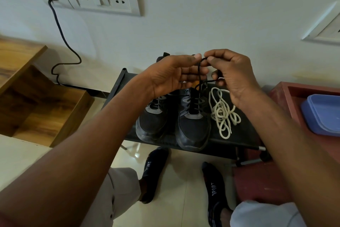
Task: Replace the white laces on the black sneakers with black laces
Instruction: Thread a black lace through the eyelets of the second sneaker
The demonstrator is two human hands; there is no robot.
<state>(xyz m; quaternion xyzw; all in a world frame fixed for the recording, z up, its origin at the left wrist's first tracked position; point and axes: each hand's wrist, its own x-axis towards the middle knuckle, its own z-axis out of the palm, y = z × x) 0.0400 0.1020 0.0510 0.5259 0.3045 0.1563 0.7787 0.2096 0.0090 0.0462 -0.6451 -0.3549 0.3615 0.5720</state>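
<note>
1. Holding a black lace [199, 72] at centre frame, the left hand [173, 74] and right hand [230, 72] pinch it between thumb and fingertips above the right-side sneaker [193, 121].
2. Both black sneakers sit on a dark rack [244, 132]; the other sneaker [152, 120] lies left of centre, and the removed white laces [223, 112] are heaped beside the pair.
3. Risk, as judged: uneven pulling could loosen threaded rows or slip an end free.
4. Legible writing: "SPORT" on both socks [214, 188], lower frame.
</note>
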